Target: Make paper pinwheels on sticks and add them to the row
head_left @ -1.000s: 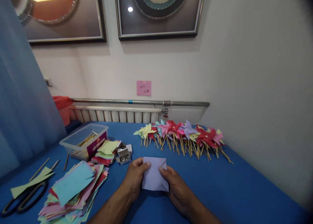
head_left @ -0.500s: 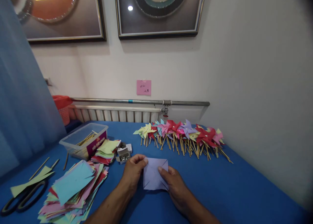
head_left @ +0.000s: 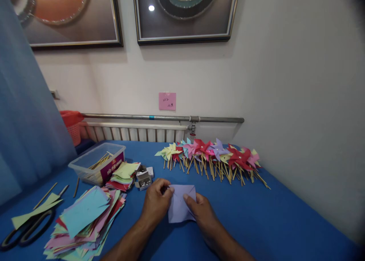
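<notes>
A square of lilac paper (head_left: 179, 208) with slits running in from its corners is held up between my two hands. My left hand (head_left: 156, 200) pinches its upper left edge between thumb and fingers. On the right side, my right hand (head_left: 203, 213) grips it, thumb on the front and fingers behind. Left of my hands stands a small open box of shiny metal pins (head_left: 144, 181). A stack of cut coloured paper (head_left: 124, 175) lies beside that box. Beyond the hands, several finished paper pinwheels (head_left: 202, 149) on thin sticks lie in a row.
A clear plastic tub (head_left: 82, 166) holds thin sticks. Nearer, a large pile of coloured paper (head_left: 85, 215) spreads out, with black-handled scissors (head_left: 38, 226) to its left under pale green paper strips. A metal pipe (head_left: 131, 117) runs along the wall behind the blue table (head_left: 256, 223).
My left hand has shifted slightly, its grip at the paper's upper left corner turning a little. The paper's lower right corner now bends. My right hand stays nearly in place.
</notes>
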Demonstrator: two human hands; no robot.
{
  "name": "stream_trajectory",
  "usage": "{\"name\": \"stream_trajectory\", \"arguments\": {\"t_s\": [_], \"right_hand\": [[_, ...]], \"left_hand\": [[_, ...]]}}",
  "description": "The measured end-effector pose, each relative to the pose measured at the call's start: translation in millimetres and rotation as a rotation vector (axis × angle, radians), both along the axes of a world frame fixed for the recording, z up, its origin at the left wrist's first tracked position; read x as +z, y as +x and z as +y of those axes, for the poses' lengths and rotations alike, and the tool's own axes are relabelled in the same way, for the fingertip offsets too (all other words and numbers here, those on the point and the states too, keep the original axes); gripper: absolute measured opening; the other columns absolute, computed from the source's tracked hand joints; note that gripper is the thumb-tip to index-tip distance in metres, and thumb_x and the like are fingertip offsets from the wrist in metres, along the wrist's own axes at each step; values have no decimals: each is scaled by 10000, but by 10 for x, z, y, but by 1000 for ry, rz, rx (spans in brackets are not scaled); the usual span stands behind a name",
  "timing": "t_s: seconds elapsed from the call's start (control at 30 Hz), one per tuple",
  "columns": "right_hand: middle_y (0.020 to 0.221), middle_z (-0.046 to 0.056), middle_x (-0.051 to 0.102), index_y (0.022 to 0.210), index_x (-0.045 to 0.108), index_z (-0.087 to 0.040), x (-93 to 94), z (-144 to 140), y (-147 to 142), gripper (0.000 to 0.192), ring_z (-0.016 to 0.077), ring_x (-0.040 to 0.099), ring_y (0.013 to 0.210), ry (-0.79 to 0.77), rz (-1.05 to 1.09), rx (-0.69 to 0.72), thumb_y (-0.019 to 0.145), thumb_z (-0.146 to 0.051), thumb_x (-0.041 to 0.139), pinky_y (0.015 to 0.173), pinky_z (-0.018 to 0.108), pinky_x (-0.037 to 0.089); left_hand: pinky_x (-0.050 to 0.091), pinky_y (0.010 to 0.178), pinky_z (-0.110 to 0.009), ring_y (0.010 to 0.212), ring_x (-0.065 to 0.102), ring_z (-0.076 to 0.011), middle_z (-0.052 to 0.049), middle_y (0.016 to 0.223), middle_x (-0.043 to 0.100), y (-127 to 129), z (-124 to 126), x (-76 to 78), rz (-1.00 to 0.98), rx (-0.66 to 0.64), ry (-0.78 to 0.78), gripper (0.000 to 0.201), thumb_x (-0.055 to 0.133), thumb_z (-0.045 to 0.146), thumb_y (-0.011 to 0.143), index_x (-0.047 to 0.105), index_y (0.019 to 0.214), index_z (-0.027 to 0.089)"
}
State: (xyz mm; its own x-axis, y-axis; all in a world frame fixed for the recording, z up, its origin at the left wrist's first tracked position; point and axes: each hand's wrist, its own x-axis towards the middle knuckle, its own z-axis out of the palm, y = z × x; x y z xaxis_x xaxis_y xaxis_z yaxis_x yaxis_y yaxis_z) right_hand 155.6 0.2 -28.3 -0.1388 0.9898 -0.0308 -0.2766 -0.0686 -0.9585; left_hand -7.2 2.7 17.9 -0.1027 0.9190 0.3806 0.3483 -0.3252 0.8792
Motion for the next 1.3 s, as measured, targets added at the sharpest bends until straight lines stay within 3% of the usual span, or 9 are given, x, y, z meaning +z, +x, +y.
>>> {"name": "stream_trajectory", "arguments": {"t_s": [0.07,0.27,0.4,0.63,1.1,1.3], "right_hand": [[782,89,774,943,757,-123,-17,8,6,541,246,690,677,4,-21,-6,697,-603,791,645,338,511],[779,82,771,966,756,-125,-34,-4,15,517,248,686,688,9,-87,-29,723,-581,775,650,345,513],[715,71,755,938,760,-125,-30,1,14,513,244,672,642,-12,-106,-86,699,-578,785,614,336,501],[763,67,766,983,738,-143,57,-74,-26,450,238,690,666,-17,35,-70,742,-521,780,621,321,494],[659,16,697,902,726,-143,79,-80,-89,421,168,601,583,-41,176,-79,708,-503,824,579,270,430],[733,38,726,910,731,-150,129,-99,-94,407,194,642,677,-14,185,-13,727,-504,814,624,281,445]], "left_hand": [[394,634,-259,658,552,-160,8,679,605,-6,6,-9,17,-6,21,104,640,214,781,671,684,195],[459,782,-299,834,616,-179,-37,843,654,-17,-24,-27,245,-39,319,151,550,107,837,647,761,194],[480,792,-314,856,620,-181,-60,883,658,4,-51,-55,340,-44,419,170,530,79,860,658,820,183],[498,820,-355,930,619,-206,-90,1005,674,38,-84,-121,444,-60,534,210,522,100,896,709,878,193],[451,843,-395,1013,609,-243,-104,1116,700,98,-155,-94,672,85,670,207,524,124,913,691,816,198],[457,874,-407,1043,598,-255,-112,1164,693,92,-145,-121,688,63,700,201,513,136,923,694,863,199]]}}
